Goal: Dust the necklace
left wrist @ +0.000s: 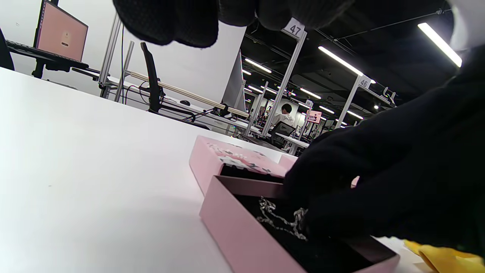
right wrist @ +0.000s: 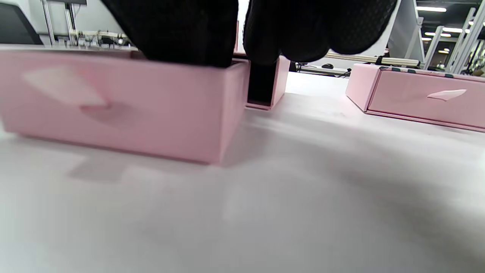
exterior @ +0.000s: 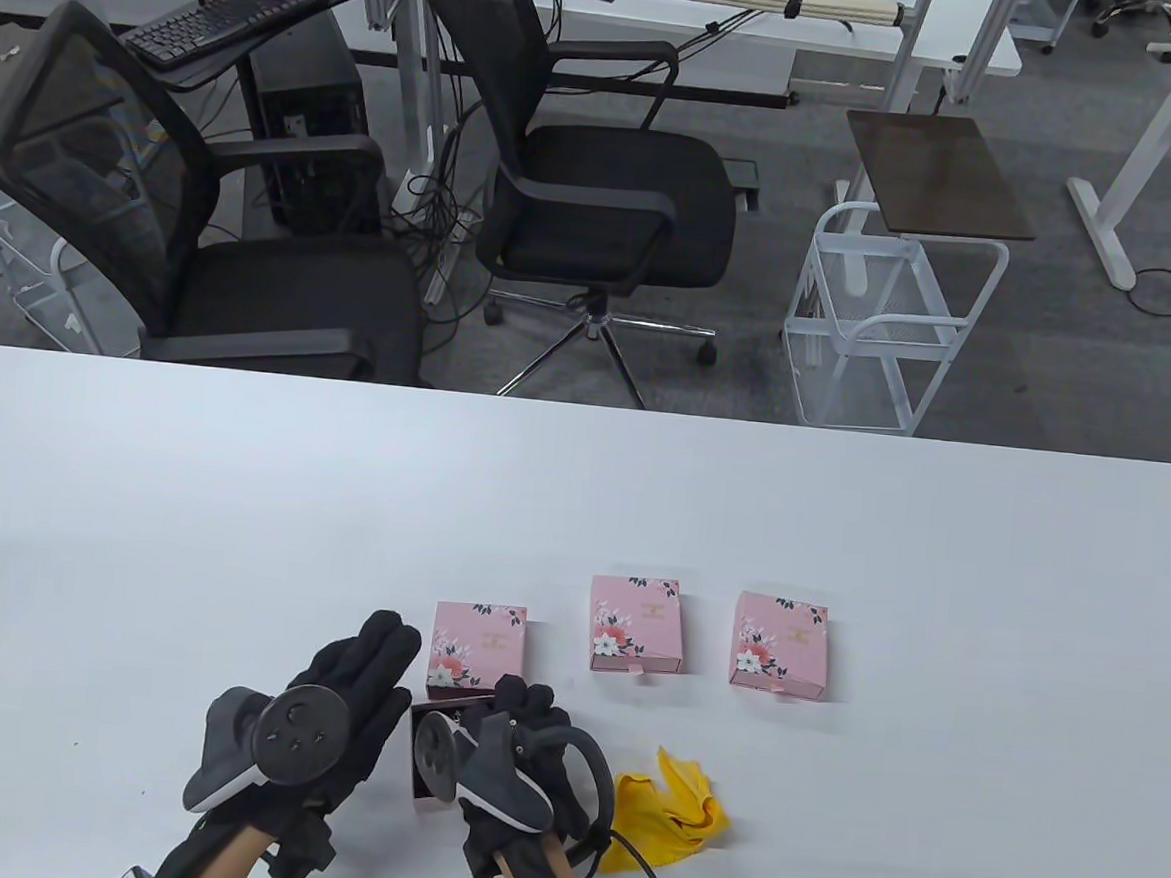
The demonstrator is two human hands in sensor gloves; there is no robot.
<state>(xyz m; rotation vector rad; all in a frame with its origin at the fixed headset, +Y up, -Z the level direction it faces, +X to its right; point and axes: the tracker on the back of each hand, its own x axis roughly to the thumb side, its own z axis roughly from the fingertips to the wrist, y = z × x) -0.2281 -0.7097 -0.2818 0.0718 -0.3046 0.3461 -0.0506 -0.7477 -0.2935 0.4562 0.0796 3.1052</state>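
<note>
Bright, even overhead strip lighting leaves soft shadows on the white table [exterior: 581,499]; the right wrist view is blurred.

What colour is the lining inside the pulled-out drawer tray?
Black lining under the silver necklace; clearest in the left wrist view.

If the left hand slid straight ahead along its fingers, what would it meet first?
Probably the nearest pink box: the left hand points up and slightly right towards its left edge, though it might pass just beside it.
</note>
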